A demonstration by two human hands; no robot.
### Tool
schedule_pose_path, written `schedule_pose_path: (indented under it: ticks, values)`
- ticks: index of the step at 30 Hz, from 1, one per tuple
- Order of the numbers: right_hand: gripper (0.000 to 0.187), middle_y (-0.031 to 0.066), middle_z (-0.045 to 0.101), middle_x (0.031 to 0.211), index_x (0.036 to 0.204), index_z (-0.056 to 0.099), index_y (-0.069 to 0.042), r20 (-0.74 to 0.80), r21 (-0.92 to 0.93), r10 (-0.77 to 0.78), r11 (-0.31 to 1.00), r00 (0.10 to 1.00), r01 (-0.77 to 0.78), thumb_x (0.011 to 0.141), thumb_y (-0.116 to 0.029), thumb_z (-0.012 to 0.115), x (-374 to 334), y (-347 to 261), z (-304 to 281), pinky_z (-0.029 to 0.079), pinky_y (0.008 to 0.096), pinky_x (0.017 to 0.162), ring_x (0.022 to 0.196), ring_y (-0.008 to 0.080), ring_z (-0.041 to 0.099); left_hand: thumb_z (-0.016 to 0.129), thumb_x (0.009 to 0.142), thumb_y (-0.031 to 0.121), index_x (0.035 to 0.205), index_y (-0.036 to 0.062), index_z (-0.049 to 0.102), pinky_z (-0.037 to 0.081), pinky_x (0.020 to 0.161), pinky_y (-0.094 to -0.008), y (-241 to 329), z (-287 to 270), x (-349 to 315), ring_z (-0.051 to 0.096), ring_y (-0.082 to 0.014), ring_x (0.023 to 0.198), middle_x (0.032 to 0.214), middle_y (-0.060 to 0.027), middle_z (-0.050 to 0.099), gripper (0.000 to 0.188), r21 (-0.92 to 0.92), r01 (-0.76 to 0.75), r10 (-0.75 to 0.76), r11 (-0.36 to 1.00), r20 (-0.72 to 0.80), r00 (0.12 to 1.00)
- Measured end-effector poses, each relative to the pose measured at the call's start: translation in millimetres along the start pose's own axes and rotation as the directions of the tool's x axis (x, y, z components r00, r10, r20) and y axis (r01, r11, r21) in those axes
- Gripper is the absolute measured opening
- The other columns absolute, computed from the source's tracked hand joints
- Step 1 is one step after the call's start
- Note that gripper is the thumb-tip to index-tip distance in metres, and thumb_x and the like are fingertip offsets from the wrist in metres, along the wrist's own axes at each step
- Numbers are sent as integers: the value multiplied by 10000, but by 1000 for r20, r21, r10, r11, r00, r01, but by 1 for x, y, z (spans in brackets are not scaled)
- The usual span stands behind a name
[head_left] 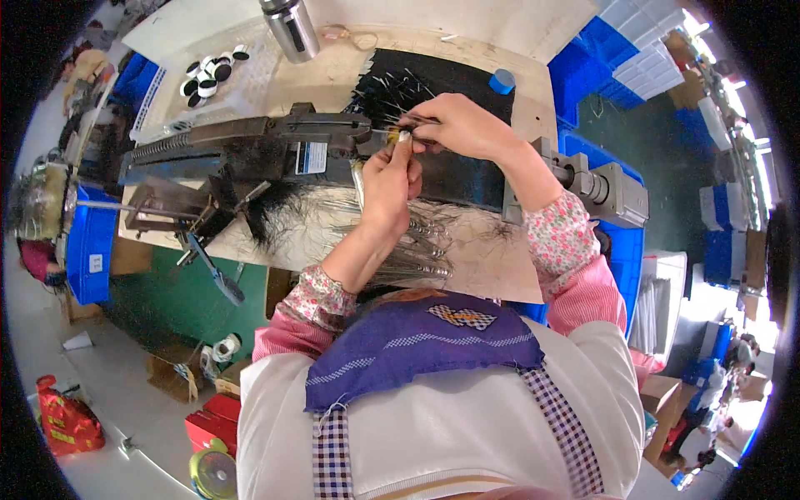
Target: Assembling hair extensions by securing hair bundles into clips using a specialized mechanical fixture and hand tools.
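My left hand (388, 185) and my right hand (465, 127) meet at the end of a dark metal bench machine (321, 129). The left one is pinched, thumb up, against a small pale piece. What lies between its fingers is too small to name. From above, the right hand's fingers curl closed beside it; its grip is mostly hidden. Dark thin-stemmed bristle pieces (392, 87) lie on a black mat (467, 79) just beyond my hands. Nearer to me, a bundle of thin metal wires (421, 250) rests on the table.
A clear tray (250, 92) holds several black-and-white rolls (208, 77). Beyond the machine stand a steel flask (292, 32) and a blue round piece (502, 81). Loose black bristles (271, 212) hang at the table's left. A motor (617, 193) sits to the right, near blue crates (596, 50).
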State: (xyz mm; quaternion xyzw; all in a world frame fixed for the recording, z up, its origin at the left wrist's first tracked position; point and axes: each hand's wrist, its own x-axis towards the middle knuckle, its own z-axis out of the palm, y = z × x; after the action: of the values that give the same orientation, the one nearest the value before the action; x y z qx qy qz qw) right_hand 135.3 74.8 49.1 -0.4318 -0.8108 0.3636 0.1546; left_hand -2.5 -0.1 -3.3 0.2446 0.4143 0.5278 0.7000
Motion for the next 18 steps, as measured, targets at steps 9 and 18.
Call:
schedule_pose_path:
  ticks: [9,18]
  values:
    - [294,51,663,795,1174,624,-9,69,276,144,948,987,-158,902,-119,606,2,0,-22,522,245,621,667,96,619,493,991,299,856,64,551,254,400,-246,4,-2,5,340,-88,437,569,17,420,278,-130,13,-10,991,23,1000]
    - [404,140,570,933,1300,545,-82,2,-337,-214,919,977,203,940,-265,552,8,4,-32,480,350,757,856,249,588,369,917,632,1362,-69,302,281,1129,-410,6,10,8,357,-290,1335,1380,-212,405,834,-372,208,-76,904,340,937]
